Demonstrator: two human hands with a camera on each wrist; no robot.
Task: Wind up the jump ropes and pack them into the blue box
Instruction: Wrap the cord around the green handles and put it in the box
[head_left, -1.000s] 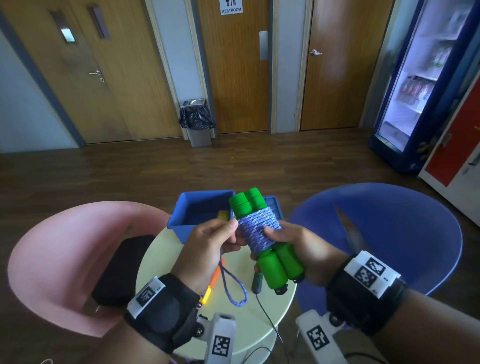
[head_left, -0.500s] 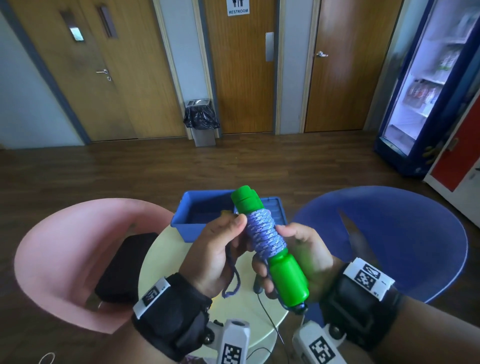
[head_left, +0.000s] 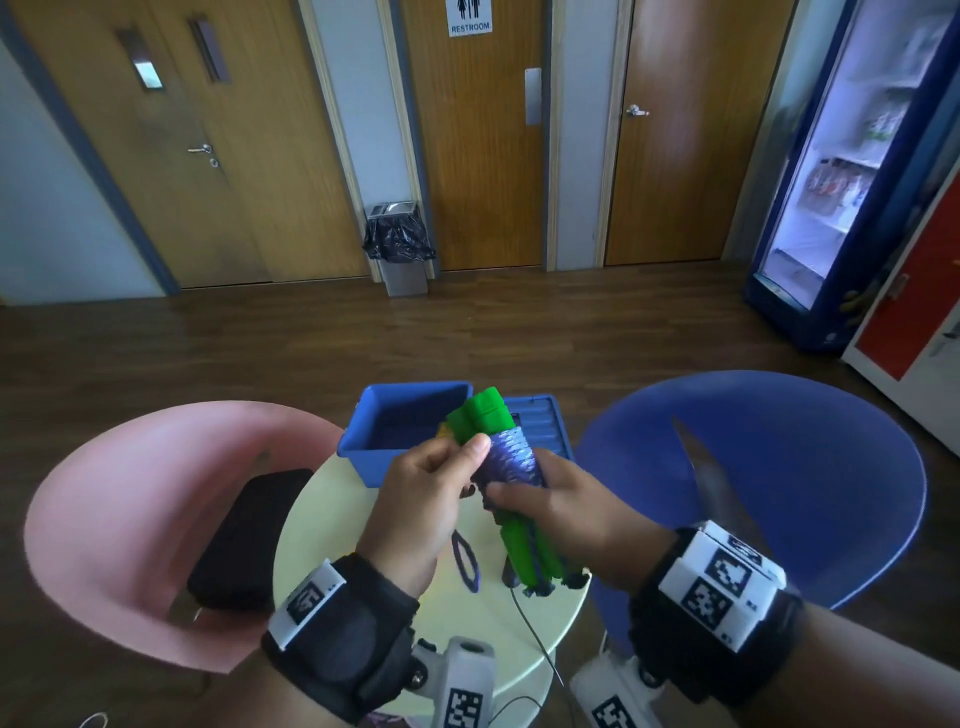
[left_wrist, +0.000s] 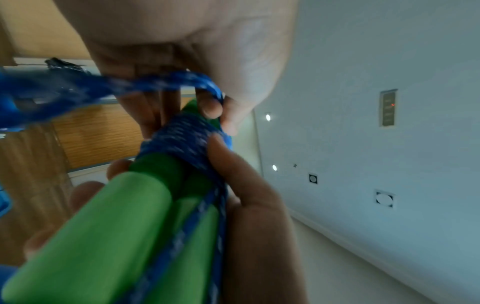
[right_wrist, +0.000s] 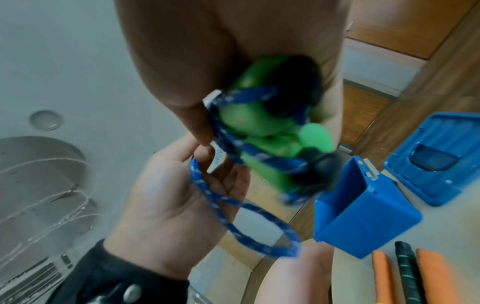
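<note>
**A:** Head view, from your left: a pink plastic chair (head_left: 130, 519) with a black pouch (head_left: 244, 540) on its seat, then the round pale-yellow table (head_left: 322, 525). What has your left hand (head_left: 421, 499) got?

**B:** Its thumb and fingers are curled in, pinching the blue-and-white braided rope (head_left: 511, 460) at the left side of the winding. The left wrist view shows the rope end passing through your fingertips (left_wrist: 211, 107), and a loose loop (head_left: 465, 564) hangs below the hand, above the table's middle.

**A:** And the rope's handles?

**B:** The two green foam handles (head_left: 483, 410) lie side by side, bound together by the winding, tilted with their tops toward the far edge. You hold the bundle in the air over the table.

**A:** Your right hand (head_left: 566, 512)?

**B:** It is wrapped around the bundle from the right, thumb across the lower turns, fingers behind. The handles' black end caps (head_left: 550, 587) stick out below it.

**A:** Where's the open blue plastic box (head_left: 405, 415)?

**B:** At the table's far edge, just behind the bundle, its lid (head_left: 540, 421) lying flat to its right. The right wrist view shows two orange handles (right_wrist: 433, 277) and a black handle with green rings (right_wrist: 406, 271) on the table near the box. Farthest right is a blue plastic chair (head_left: 779, 467).
</note>
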